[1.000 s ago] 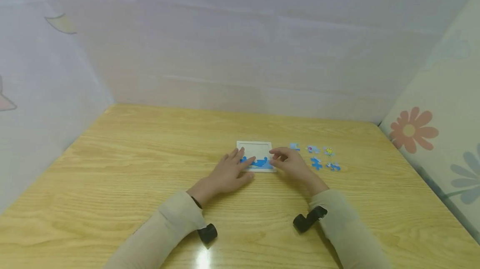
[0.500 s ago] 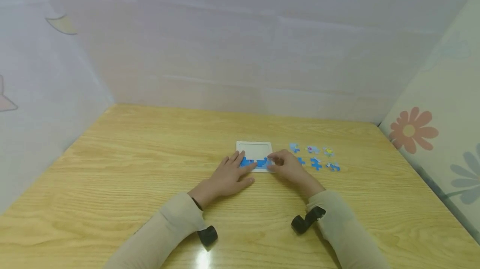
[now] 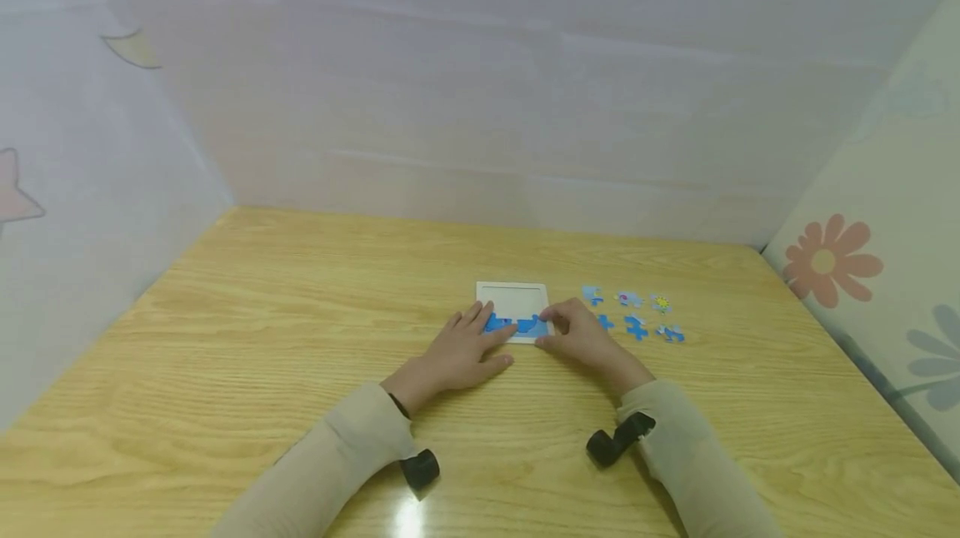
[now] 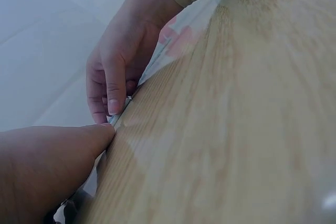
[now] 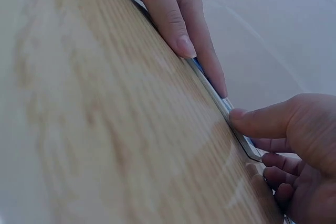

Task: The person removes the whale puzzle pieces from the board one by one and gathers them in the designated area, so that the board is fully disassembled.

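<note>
You're working on a little white puzzle tray [image 3: 513, 289] that's sitting flat near the middle of the wooden table [image 3: 262, 313]. Your left hand [image 3: 459, 348] is lying across its near-left corner with the fingers stretched out straight, pressing down on the blue pieces [image 3: 517, 325] already sitting along the tray's near edge. Your right hand [image 3: 581, 334] is hugging the tray's near-right corner, fingers curled in against the frame and the thumb tip pushing on the near edge; it's pinching the tray's rim rather than any loose piece, as far as the wrist views are showing. Six loose pieces [image 3: 634, 315] are lying in two short rows just right of the tray, apart from your right hand. You're wearing beige sleeves [image 3: 341, 446], and a flower-print wall [image 3: 825, 259] is standing off to the right.
</note>
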Tool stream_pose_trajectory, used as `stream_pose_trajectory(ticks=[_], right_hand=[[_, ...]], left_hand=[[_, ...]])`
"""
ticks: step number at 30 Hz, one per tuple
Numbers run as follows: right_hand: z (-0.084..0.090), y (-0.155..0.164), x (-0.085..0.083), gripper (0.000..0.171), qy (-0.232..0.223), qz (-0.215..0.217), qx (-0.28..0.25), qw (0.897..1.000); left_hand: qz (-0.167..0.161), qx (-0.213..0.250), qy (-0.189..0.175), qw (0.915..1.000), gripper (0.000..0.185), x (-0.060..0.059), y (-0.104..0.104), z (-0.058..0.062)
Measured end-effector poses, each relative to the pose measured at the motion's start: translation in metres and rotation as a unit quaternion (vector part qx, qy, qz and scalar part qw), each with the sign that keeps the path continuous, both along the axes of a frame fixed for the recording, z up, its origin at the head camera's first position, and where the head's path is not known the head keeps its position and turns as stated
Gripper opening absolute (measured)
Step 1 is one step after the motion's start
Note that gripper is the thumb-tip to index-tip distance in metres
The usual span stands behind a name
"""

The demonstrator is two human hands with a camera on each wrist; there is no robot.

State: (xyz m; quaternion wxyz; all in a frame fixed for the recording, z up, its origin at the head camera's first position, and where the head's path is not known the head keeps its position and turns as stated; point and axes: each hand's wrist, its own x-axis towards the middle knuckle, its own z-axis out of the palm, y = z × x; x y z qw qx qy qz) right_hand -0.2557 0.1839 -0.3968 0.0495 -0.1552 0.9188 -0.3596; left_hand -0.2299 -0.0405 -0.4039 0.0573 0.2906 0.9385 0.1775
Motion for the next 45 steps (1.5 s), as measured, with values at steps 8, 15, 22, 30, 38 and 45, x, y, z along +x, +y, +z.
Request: stream_pose_trajectory(ticks=[8,15,22,30,38,45], right_hand=[[0.003,-0.005,0.002,0.035,-0.005,-0.007,-0.003,1.000],[0.005,-0.005,0.003,0.034,-0.020,-0.014,-0.023,0.999],[0.006,-0.003,0.004,0.030,-0.015,-0.008,-0.040,0.999],[0.007,-0.004,0.004,0.033,-0.013,-0.015,-0.026,0.999],[0.005,-0.002,0.001,0.031,-0.016,-0.033,-0.031,0.999],[0.009,0.008,0.001,0.032,-0.008,-0.012,-0.034,0.999]], left_hand=[[0.002,-0.002,-0.001,1.0000,0.053,0.001,-0.001,0.004],[0.002,-0.007,-0.001,1.0000,0.054,0.000,0.000,0.005],[0.001,-0.004,-0.002,1.0000,0.054,-0.001,0.001,0.006],[-0.002,-0.003,-0.001,1.0000,0.054,-0.001,0.001,0.006],[-0.004,-0.005,0.004,1.0000,0.054,0.000,0.000,0.005],[0.001,-0.001,0.003,1.0000,0.054,0.001,0.000,0.003]])
